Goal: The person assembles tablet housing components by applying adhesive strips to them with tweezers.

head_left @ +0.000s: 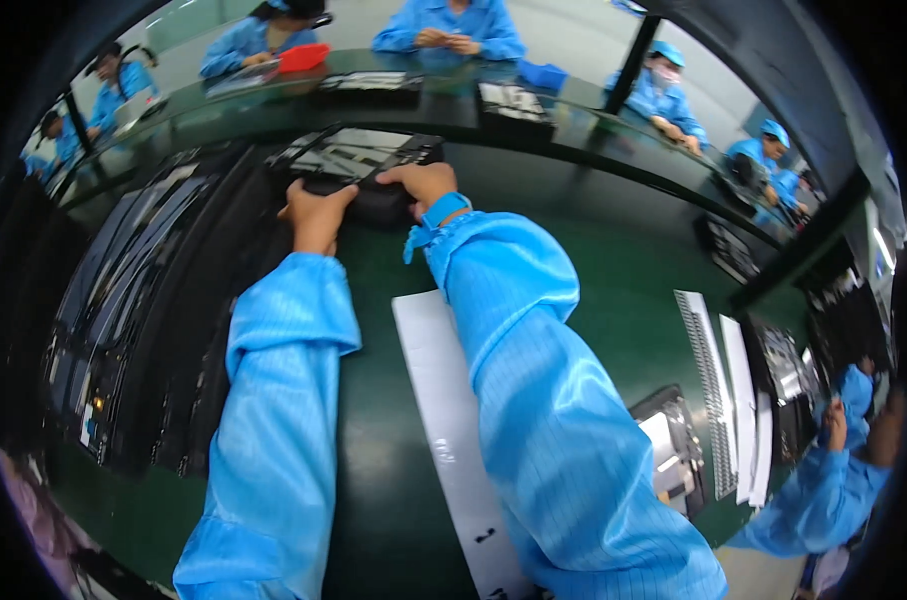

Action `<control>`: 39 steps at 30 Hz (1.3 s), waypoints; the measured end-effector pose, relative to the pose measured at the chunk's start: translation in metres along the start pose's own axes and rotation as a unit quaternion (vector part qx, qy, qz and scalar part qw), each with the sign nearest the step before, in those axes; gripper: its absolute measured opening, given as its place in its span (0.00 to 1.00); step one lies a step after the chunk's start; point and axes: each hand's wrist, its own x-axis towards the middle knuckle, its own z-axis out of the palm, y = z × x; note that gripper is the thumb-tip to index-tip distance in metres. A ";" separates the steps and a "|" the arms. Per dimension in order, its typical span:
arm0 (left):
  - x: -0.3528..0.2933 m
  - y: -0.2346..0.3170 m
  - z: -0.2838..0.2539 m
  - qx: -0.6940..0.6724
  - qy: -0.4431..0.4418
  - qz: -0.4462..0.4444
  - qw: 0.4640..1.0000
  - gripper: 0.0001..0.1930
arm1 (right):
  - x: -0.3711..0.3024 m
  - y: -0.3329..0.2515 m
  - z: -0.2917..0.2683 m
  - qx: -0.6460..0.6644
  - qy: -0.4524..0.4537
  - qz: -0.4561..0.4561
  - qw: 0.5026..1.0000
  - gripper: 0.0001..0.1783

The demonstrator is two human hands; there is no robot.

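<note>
Both my arms, in blue sleeves, reach to the far side of the green table. There my left hand [314, 214] and my right hand [427, 188] close on the near edge of a black tray [372, 208], thumbs on top and the other fingers mostly hidden. Flat pale and dark pieces [346, 154] lie in that tray; their kind is too small to tell. A blue band [446, 208] circles my right wrist. Left of my arms stand long black trays [189, 290] filled with thin dark panels and strips [124, 290].
A white paper sheet [429, 350] lies partly under my right arm. Farther right are a dark tray [664, 415], a spiral-bound notebook [709, 400] and more trays [789, 365]. Across a raised glass shelf [444, 110], people in blue work beside a red bin [304, 58] and a blue bin [542, 76].
</note>
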 end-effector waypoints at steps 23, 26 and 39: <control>-0.129 0.062 -0.049 0.122 -0.197 0.199 0.952 0.26 | -0.101 0.035 -0.260 0.041 -0.032 -0.051 0.997 0.06; -0.166 0.052 -0.062 0.203 -0.254 0.205 0.923 0.24 | -0.122 0.054 -0.274 -0.097 -0.036 -0.054 0.993 0.10; -0.301 0.066 -0.155 -0.001 -0.555 0.471 0.685 0.14 | -0.421 0.036 -0.218 -0.431 -0.202 -0.330 0.815 0.11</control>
